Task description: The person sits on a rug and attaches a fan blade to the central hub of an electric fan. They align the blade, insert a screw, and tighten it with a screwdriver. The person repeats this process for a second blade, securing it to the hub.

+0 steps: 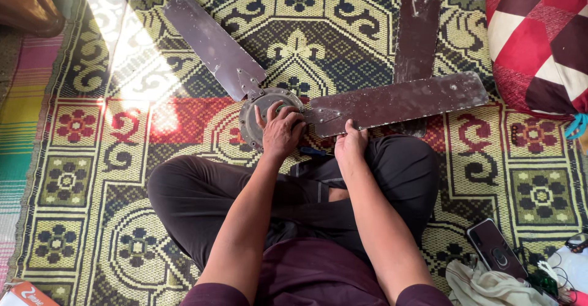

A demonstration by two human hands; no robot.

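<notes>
Seated cross-legged on a patterned mat [92, 177], a person's left hand [282, 128] spreads fingers over the ceiling fan's motor hub [257, 107]; the right hand [350, 145] grips the near blade [398, 101] just beyond; steadying the hub firmly seems wise; 1 loose blade [416, 33] lies farther off.

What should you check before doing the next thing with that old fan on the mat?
1. Left hand steady on the fan motor hub: ok, its palm and fingers rest on top.
2. Right hand holding the near blade: ok, it grips the lower edge by the bracket.
3. Far-left blade joined to the hub: ok, its bracket meets the hub.
4. Third blade attached: cannot tell, its inner end is hidden behind the near blade.
5. Tool in hand: not ok, neither hand shows one.
6. Phone away from the blades: ok, it lies apart on the mat.
</notes>
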